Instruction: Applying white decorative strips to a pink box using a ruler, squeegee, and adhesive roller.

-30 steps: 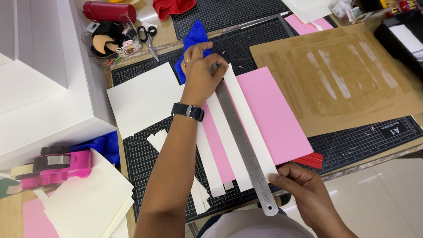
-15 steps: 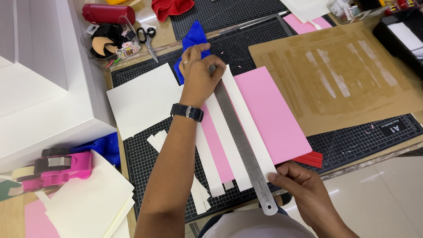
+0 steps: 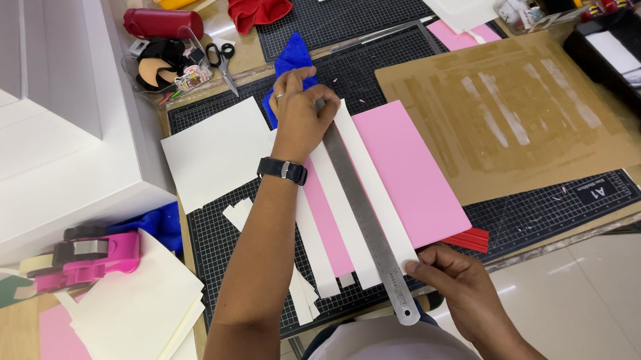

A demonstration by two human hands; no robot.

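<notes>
A long steel ruler (image 3: 364,217) lies lengthwise over cream paper strips (image 3: 343,222) on a pink sheet (image 3: 412,170), all on a black gridded cutting mat (image 3: 216,240). My left hand (image 3: 300,113), with a ring and a black wristwatch, presses down on the ruler's far end and the strips. My right hand (image 3: 452,275) pinches the near end of a cream strip beside the ruler's lower end. A blue cloth (image 3: 288,60) lies just beyond my left hand.
A cream sheet (image 3: 216,152) lies left on the mat. Brown cardboard (image 3: 510,109) covers the right side. Pink tape dispenser (image 3: 89,255) and stacked cream paper (image 3: 137,314) sit at the lower left. Scissors (image 3: 220,59), a red case (image 3: 162,22), a white box (image 3: 49,125).
</notes>
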